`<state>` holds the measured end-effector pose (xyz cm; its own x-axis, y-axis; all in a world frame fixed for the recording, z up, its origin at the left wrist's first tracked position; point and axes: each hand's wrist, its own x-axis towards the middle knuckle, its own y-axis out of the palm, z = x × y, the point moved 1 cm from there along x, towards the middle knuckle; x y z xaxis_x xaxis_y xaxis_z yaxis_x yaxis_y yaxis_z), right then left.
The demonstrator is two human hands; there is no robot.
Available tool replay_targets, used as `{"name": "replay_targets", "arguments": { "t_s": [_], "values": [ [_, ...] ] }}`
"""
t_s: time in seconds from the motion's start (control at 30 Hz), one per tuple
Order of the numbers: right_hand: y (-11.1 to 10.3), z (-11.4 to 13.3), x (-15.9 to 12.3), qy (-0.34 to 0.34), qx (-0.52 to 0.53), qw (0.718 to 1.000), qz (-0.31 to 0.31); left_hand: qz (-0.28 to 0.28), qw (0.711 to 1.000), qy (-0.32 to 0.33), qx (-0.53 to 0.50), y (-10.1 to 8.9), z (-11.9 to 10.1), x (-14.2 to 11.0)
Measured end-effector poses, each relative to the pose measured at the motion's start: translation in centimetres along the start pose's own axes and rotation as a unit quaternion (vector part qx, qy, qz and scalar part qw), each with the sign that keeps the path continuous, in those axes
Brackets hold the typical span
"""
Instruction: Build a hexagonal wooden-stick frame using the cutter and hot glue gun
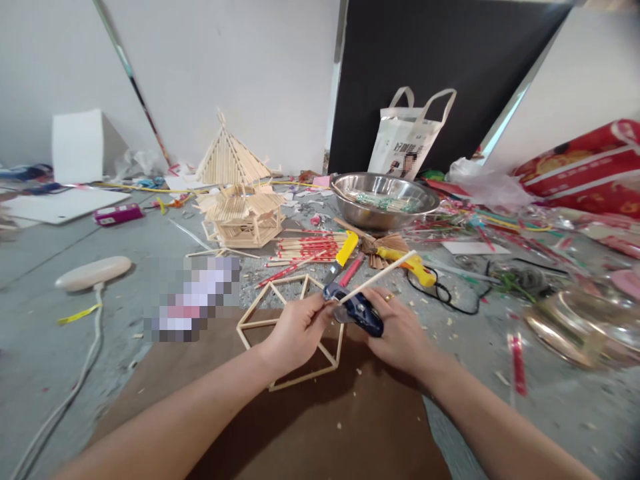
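Note:
My right hand [400, 330] is wrapped round a dark blue hand cutter [364, 312], its head pointing left. A pale wooden stick [383, 273] slants up and right across the cutter's head. My left hand [300, 330] pinches the lower end of this stick, close to the cutter's jaws; the fingertips partly hide that end. Beneath both hands is a flat, many-sided frame of wooden sticks with spokes [305, 381], lying on a brown sheet [240, 427]. My left hand covers part of the frame.
Beyond the hands lie a yellow utility knife [347, 248], red-marked sticks [307, 248] and a yellow-handled glue gun [420, 270] with a black cord. A stick-built pavilion [245, 217] and a steel basin [385, 217] stand farther back. At left is a white corded device [93, 272].

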<state>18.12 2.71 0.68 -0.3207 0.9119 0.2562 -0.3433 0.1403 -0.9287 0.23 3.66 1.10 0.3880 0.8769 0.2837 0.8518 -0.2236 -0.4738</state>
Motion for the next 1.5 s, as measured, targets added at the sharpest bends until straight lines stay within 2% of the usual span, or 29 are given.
{"name": "replay_targets", "arguments": {
  "t_s": [0.23,0.47,0.8,1.13,1.4,1.5],
  "values": [
    [0.17,0.19,-0.38,-0.007,-0.028,1.0,0.004,0.024,1.0,-0.005,0.016,0.39,0.12,0.06],
    [0.46,-0.06,-0.41,-0.012,-0.028,0.999,0.012,0.026,0.999,0.018,0.004,0.3,-0.07,0.12],
    [0.25,0.1,-0.45,-0.01,-0.049,0.999,0.019,0.031,0.999,0.012,0.015,0.27,-0.16,0.05],
    [0.05,0.31,-0.36,0.015,-0.067,0.996,0.051,0.02,0.999,0.013,0.032,0.3,0.09,0.11],
    [-0.38,0.63,-0.37,0.047,-0.052,0.996,0.061,-0.017,1.0,0.002,0.008,0.77,-0.03,-0.35],
    [-0.45,0.68,-0.24,0.051,-0.055,0.995,0.062,-0.01,0.999,0.015,-0.031,0.88,-0.13,-0.34]
  ]
}}
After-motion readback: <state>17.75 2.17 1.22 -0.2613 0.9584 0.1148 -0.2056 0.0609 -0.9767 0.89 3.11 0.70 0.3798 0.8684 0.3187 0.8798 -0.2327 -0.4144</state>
